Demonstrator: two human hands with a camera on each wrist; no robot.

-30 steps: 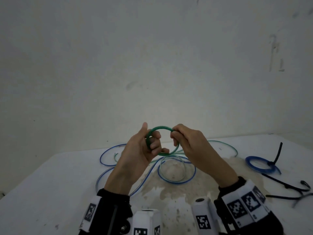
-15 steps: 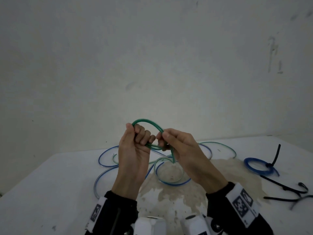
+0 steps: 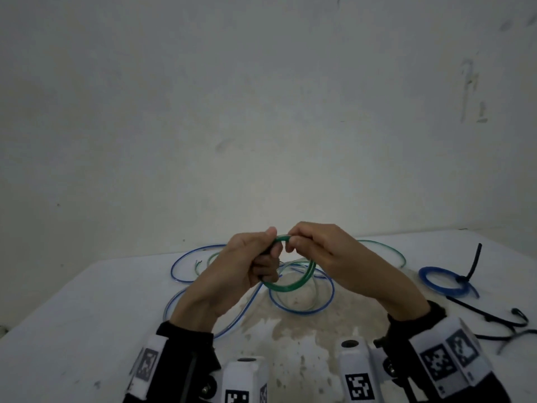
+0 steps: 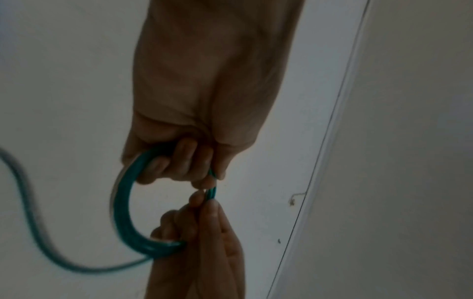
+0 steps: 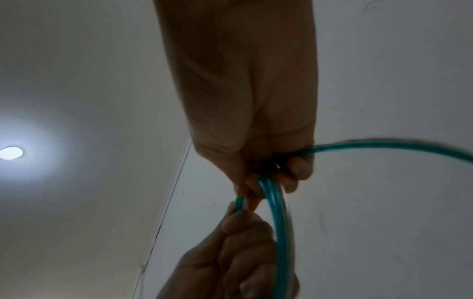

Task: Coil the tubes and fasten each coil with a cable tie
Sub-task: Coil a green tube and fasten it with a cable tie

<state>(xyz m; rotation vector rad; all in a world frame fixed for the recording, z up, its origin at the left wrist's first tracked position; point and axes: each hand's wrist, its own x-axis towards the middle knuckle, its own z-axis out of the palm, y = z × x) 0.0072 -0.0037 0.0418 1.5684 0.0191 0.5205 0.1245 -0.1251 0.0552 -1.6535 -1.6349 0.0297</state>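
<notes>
I hold a small coil of green tube (image 3: 293,283) above the table, between both hands. My left hand (image 3: 261,257) grips the coil's left side with curled fingers, and its thumb pinches the top strands. My right hand (image 3: 302,242) pinches the top of the coil and curls round its right side. In the left wrist view the green coil (image 4: 122,212) arcs between the two hands. In the right wrist view the green coil (image 5: 277,218) hangs from my fingers, and a loose length of it trails off to the right. The remaining green tube (image 3: 386,247) lies on the table.
A loose blue tube (image 3: 302,309) lies in loops on the stained white table (image 3: 87,330). At the right sits a blue coil (image 3: 438,282) fastened with a black cable tie. More black cable ties (image 3: 494,318) lie near the right edge. A bare wall stands behind.
Both hands turned the green coil and drew together at its top. The loop now hangs below my fingers instead of standing above them.
</notes>
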